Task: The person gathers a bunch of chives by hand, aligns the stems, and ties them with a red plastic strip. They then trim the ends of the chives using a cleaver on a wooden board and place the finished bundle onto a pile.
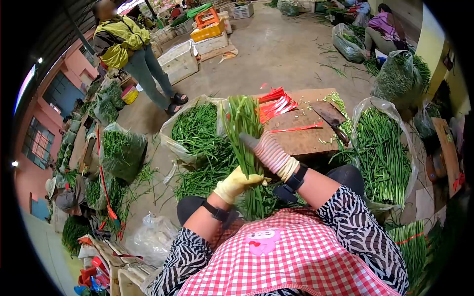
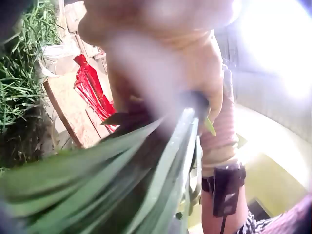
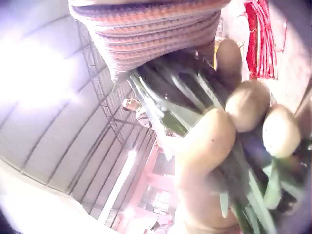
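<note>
A bunch of green chives (image 1: 243,116) stands nearly upright in front of the apron, leaves fanning out at the top. My left hand (image 1: 237,184), in a pale yellow glove, grips its lower part; those glove fingers (image 3: 247,105) curl round the stalks in the right wrist view. Higher up, my right hand (image 1: 270,152), in a striped glove with grey fingertips, holds the same bunch from the right. The left wrist view shows flat leaves (image 2: 112,180) close to the lens, and a blurred glove behind them.
Behind the bunch is a wooden board (image 1: 296,138) with red ties (image 1: 280,104) and a dark-handled cleaver (image 1: 330,113). Loose chives fill an open bag (image 1: 195,130) at left; aligned chives (image 1: 380,153) fill another at right. A person (image 1: 128,42) stands at far left.
</note>
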{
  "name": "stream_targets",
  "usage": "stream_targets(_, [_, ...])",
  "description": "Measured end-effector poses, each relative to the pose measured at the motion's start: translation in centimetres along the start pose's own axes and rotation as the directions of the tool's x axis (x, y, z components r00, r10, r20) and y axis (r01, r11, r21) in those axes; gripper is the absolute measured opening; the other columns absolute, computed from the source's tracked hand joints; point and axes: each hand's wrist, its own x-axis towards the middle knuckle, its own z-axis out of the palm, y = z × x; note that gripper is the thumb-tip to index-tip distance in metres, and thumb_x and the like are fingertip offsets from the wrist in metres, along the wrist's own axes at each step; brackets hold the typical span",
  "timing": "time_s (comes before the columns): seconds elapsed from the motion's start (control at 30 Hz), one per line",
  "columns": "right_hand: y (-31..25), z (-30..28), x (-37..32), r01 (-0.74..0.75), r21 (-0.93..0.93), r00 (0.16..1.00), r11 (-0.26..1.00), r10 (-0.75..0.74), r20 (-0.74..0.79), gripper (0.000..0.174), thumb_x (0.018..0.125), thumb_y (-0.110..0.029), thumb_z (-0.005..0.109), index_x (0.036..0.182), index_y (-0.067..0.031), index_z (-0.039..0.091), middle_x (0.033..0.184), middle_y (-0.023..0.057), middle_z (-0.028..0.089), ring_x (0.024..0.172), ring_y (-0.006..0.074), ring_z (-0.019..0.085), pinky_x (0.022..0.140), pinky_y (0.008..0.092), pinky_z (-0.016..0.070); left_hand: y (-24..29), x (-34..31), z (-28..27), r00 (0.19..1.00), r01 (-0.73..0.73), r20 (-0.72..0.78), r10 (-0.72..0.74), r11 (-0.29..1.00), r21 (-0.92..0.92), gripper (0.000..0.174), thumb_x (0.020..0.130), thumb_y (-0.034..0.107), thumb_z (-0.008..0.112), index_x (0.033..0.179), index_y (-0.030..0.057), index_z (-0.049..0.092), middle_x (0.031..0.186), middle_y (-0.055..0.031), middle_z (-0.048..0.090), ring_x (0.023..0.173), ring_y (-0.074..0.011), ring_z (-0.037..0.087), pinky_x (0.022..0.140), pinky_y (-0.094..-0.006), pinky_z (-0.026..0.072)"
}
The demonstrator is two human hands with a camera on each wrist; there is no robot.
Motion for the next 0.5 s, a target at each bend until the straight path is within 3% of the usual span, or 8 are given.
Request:
stream_targets(0.03, [0.2, -0.3, 0.7, 0.086, 0.158, 0.995, 0.984, -0.093, 0.037, 0.062, 0.088, -0.031, 0.081, 0.136, 0.0026, 0.06, 0.123, 0.0208, 0.072, 0.112, 0.0292, 0.07, 0.099, 0.0405, 0.0541, -0.1, -0.2, 0.0, 0.999, -0.045, -0.03, 0.042, 0.994, -0.103, 0.042, 0.089, 0.017, 0.081, 0.125, 0.0009, 0.067, 0.107, -0.0054, 0.073, 0.092, -0.0181, 0.07, 0.084, -0.0327, 0.0567])
stream_targets(0.13, [-4.1, -3.2, 0.0, 0.01, -0.278, 1.0, 0.96, -0.015, -0.019, 0.058, 0.089, -0.028, 0.079, 0.134, 0.0033, 0.063, 0.118, 0.0173, 0.074, 0.104, 0.0233, 0.071, 0.094, 0.0359, 0.0563, 0.5, -1.3, -1.9, 0.996, 0.074, -0.045, -0.073, 0.997, 0.013, 0.051, 0.086, 0.013, 0.081, 0.13, 0.0, 0.059, 0.107, -0.0062, 0.068, 0.091, -0.0175, 0.067, 0.083, -0.033, 0.0571])
stream_targets(0.17, [-2.9, -4.2, 0.9, -0.109, -0.144, 0.987, 0.984, 0.124, 0.103, 0.052, 0.089, -0.025, 0.078, 0.13, 0.0036, 0.066, 0.114, 0.0159, 0.076, 0.099, 0.0213, 0.071, 0.091, 0.0347, 0.057, 0.7, -1.4, -2.1, 0.997, 0.069, -0.042, -0.069, 0.998, 0.0, 0.046, 0.087, 0.01, 0.079, 0.128, -0.0011, 0.06, 0.107, -0.0067, 0.068, 0.092, -0.0171, 0.066, 0.083, -0.0338, 0.0581])
stream_targets(0.2, [-2.8, -4.6, 1.0, -0.079, -0.157, 0.991, 0.984, 0.095, 0.093, 0.046, 0.09, -0.026, 0.077, 0.125, 0.0042, 0.068, 0.103, 0.0131, 0.075, 0.088, 0.0186, 0.07, 0.082, 0.0338, 0.0571, 0.7, -1.1, -2.7, 0.998, 0.061, -0.042, -0.055, 0.985, 0.16, 0.052, 0.087, 0.01, 0.079, 0.134, -0.0001, 0.059, 0.104, -0.0051, 0.067, 0.088, -0.0151, 0.065, 0.079, -0.0325, 0.0569])
stream_targets(0.23, [-2.9, -4.7, 0.8, -0.048, -0.173, 0.995, 0.984, 0.063, 0.082, 0.042, 0.092, -0.026, 0.076, 0.119, 0.0048, 0.07, 0.092, 0.0103, 0.074, 0.077, 0.0159, 0.069, 0.074, 0.0328, 0.0573, 0.2, -1.2, -3.0, 0.998, 0.048, -0.047, -0.049, 0.999, -0.025, 0.058, 0.085, 0.009, 0.08, 0.138, 0.0014, 0.058, 0.102, -0.0031, 0.066, 0.085, -0.0133, 0.062, 0.075, -0.0311, 0.0551])
stream_targets(0.37, [-2.8, -5.3, 0.4, -0.197, -0.216, 0.979, 0.956, 0.203, 0.005, 0.033, 0.097, -0.026, 0.07, 0.11, 0.0041, 0.073, 0.081, 0.0069, 0.071, 0.069, 0.0138, 0.066, 0.067, 0.0311, 0.0555, -1.2, -1.7, -5.0, 0.997, 0.056, -0.057, -0.057, 0.998, -0.02, 0.058, 0.082, 0.015, 0.084, 0.133, 0.0022, 0.061, 0.102, -0.0006, 0.066, 0.084, -0.0112, 0.061, 0.071, -0.0276, 0.0527])
stream_targets(0.47, [-1.8, -6.3, 0.8, -0.199, -0.196, 0.976, 0.96, 0.212, 0.044, 0.028, 0.1, -0.024, 0.067, 0.107, 0.0018, 0.073, 0.075, 0.0042, 0.066, 0.065, 0.0123, 0.061, 0.063, 0.0304, 0.0536, -1.4, -2.4, -5.1, 0.992, 0.084, -0.089, -0.087, 0.996, -0.038, 0.051, 0.081, 0.018, 0.086, 0.125, 0.003, 0.065, 0.102, -0.0006, 0.067, 0.081, -0.0109, 0.062, 0.068, -0.0268, 0.052])
stream_targets(0.5, [-2.0, -6.7, 0.6, -0.201, -0.086, 0.978, 0.976, 0.204, 0.035, 0.024, 0.102, -0.026, 0.065, 0.104, -0.0027, 0.073, 0.074, 0.0011, 0.062, 0.063, 0.0108, 0.057, 0.059, 0.0295, 0.0512, -1.6, -2.6, -5.5, 0.991, 0.102, -0.083, -0.105, 0.994, -0.039, 0.049, 0.081, 0.018, 0.086, 0.123, 0.003, 0.065, 0.101, -0.0008, 0.067, 0.08, -0.0109, 0.062, 0.067, -0.0267, 0.0518])
